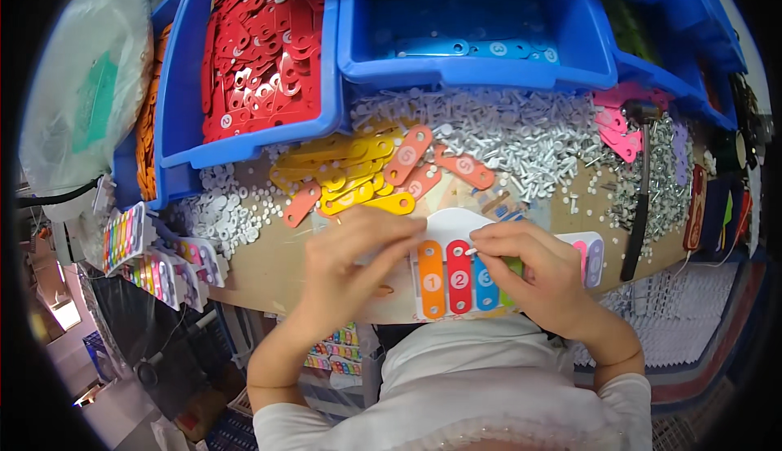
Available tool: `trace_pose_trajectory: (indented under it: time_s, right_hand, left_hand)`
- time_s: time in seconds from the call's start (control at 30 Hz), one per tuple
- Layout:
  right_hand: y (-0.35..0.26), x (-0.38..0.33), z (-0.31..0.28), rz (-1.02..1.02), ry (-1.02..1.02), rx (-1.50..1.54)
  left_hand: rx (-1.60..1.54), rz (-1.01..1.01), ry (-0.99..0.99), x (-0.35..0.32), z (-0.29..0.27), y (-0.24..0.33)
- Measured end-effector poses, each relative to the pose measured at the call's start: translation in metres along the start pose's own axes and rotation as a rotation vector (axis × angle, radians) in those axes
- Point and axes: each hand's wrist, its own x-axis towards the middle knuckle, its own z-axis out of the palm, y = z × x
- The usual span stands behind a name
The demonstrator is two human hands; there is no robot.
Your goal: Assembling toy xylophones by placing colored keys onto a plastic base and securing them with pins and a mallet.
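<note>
Head view: a white toy xylophone base (pixel 456 227) lies at the near edge of the workbench (pixel 261 268), carrying an orange bar (pixel 431 278), a red bar (pixel 459 276) and a blue bar (pixel 486 281). The left hand (pixel 350 259) grips its left end with fingers curled. The right hand (pixel 538 268) pinches a small white pin (pixel 471 250) at the red bar's top. Just behind lie loose yellow and orange bars (pixel 371 174) and a heap of white pins (pixel 521 129), leaving little bare bench. Blue bins (pixel 269 137) line the far side; a hammer (pixel 639 182) lies to the right.
</note>
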Motion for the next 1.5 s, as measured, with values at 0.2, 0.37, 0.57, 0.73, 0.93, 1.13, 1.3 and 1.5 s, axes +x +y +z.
trace_pose_trajectory:
  time_s: [0.2, 0.37, 0.57, 0.73, 0.93, 1.13, 1.3, 1.5]
  right_hand:
    - [-0.006, 0.005, 0.013, -0.130, -0.050, -0.201]
    - [-0.011, 0.003, 0.014, -0.202, -0.098, -0.346]
    - [-0.008, -0.005, 0.016, -0.366, -0.094, -0.490]
    - [-0.009, -0.015, 0.018, -0.411, -0.097, -0.663]
    - [0.017, 0.034, -0.018, -0.304, 0.000, -0.583]
    - [0.038, 0.053, -0.016, -0.300, -0.002, -0.964]
    - [0.037, 0.052, -0.018, -0.251, 0.221, -0.574]
    - [0.010, 0.029, -0.031, 0.088, 0.199, -0.316]
  left_hand:
    - [0.180, 0.166, -0.033, -0.009, 0.003, -0.006]
    - [0.098, 0.124, -0.029, -0.013, 0.007, -0.011]
    - [0.555, 0.407, 0.044, -0.032, 0.017, -0.011]
    - [0.620, 0.322, -0.068, -0.031, 0.007, 0.005]
    - [0.436, 0.387, -0.201, 0.040, -0.004, -0.006]
    - [0.740, 0.705, -0.299, 0.085, 0.046, -0.026]
    - [0.456, 0.551, -0.091, 0.077, 0.028, -0.017]
    - [0.191, 0.043, 0.041, 0.000, -0.010, 0.005]
